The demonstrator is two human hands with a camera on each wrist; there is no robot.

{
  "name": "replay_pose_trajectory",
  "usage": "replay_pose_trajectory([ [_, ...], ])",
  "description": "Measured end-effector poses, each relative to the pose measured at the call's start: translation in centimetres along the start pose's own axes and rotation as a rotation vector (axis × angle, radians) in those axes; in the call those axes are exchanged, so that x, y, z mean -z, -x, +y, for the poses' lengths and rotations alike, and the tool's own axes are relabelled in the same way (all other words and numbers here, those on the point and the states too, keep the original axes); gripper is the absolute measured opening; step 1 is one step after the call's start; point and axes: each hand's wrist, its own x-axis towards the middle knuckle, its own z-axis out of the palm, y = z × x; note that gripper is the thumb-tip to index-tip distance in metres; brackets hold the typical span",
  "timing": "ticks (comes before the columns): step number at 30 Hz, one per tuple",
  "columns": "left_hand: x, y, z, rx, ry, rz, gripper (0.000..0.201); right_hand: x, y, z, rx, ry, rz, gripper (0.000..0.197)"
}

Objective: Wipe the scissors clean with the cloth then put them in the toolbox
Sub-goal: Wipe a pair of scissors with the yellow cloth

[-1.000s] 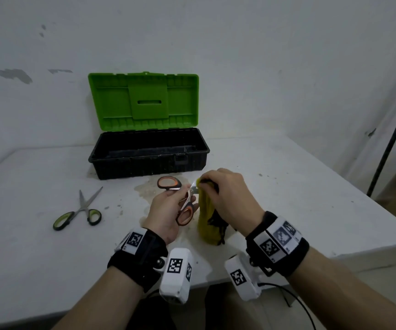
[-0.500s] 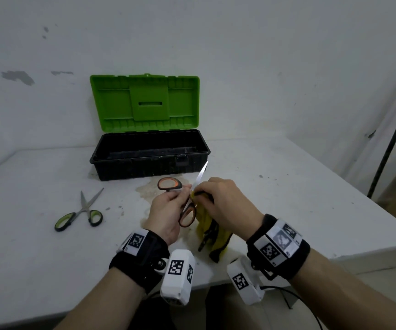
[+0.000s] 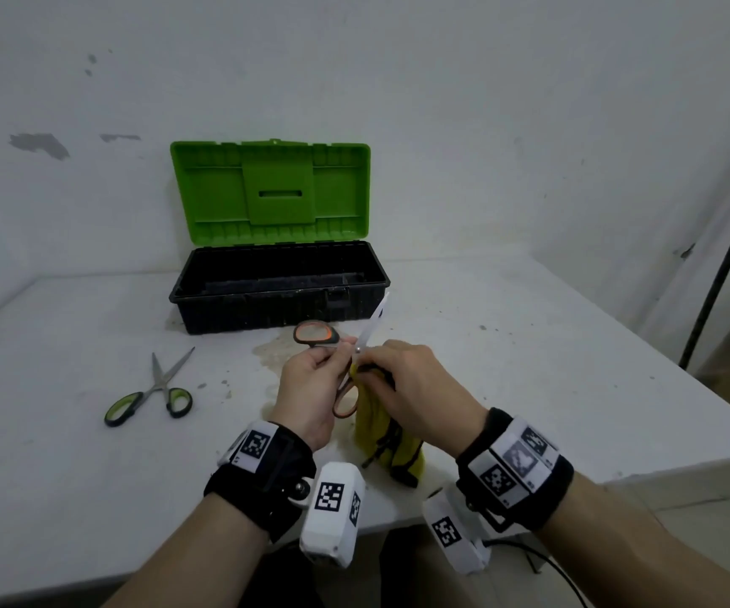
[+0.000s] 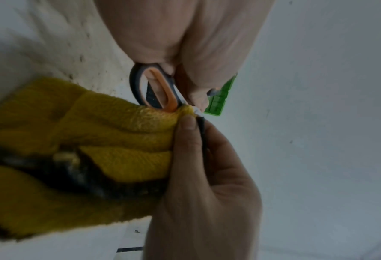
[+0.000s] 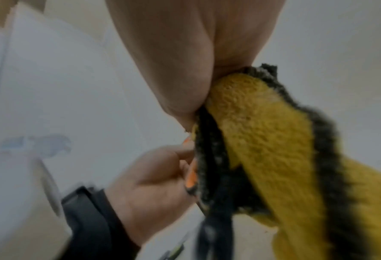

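Observation:
My left hand (image 3: 310,383) grips the orange-handled scissors (image 3: 317,335) by their handles above the table, one blade (image 3: 374,322) pointing up and away toward the toolbox. My right hand (image 3: 402,383) pinches a yellow cloth (image 3: 380,436) with a black edge around the base of the blade, near the pivot. The cloth hangs down to the table. In the left wrist view the orange handle loop (image 4: 160,88) sits beside the yellow cloth (image 4: 78,140). The right wrist view shows the cloth (image 5: 263,133) bunched under my thumb. The black toolbox (image 3: 279,287) stands with its green lid (image 3: 271,190) up.
A second pair of scissors with green handles (image 3: 157,388) lies on the white table (image 3: 529,366) to the left. A brownish stain (image 3: 275,353) marks the tabletop in front of the toolbox. The table's right edge drops off near a dark pole (image 3: 722,265).
My right hand with the cloth has slid down the blade from its tip to near the pivot, baring the blade. The left hand has stayed almost still.

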Motion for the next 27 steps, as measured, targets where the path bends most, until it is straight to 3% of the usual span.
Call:
replay_pose_trajectory([
  [3,0.5,-0.2,-0.2,0.031,-0.006,0.042,0.015,0.8,0.2,0.0,0.019,0.008,-0.054,0.013],
  [6,0.6,-0.1,-0.6,0.072,-0.012,0.028,0.019,1.1,-0.5,0.2,0.006,0.023,0.046,0.015],
  [11,0.3,0.2,-0.5,0.09,-0.001,-0.017,0.021,0.4,-1.2,0.5,-0.079,0.08,0.07,0.017],
  [14,0.2,0.2,-0.3,0.099,0.043,-0.007,0.017,1.2,-1.8,1.3,-0.177,0.1,0.194,0.017],
  [16,0.2,0.1,-0.2,0.091,0.043,-0.007,0.017,1.2,-1.7,1.1,-0.15,0.084,0.199,0.016],
  [19,0.0,0.2,-0.1,0.073,0.011,-0.027,0.018,0.3,-1.0,0.1,-0.067,0.06,0.076,0.016],
  [24,0.1,0.3,0.0,0.082,0.035,-0.037,0.015,1.2,-1.4,1.0,-0.179,0.081,0.216,0.015],
  [27,0.2,0.2,0.3,0.029,0.001,-0.042,0.017,1.7,-1.0,0.2,-0.062,0.015,0.145,0.012],
])
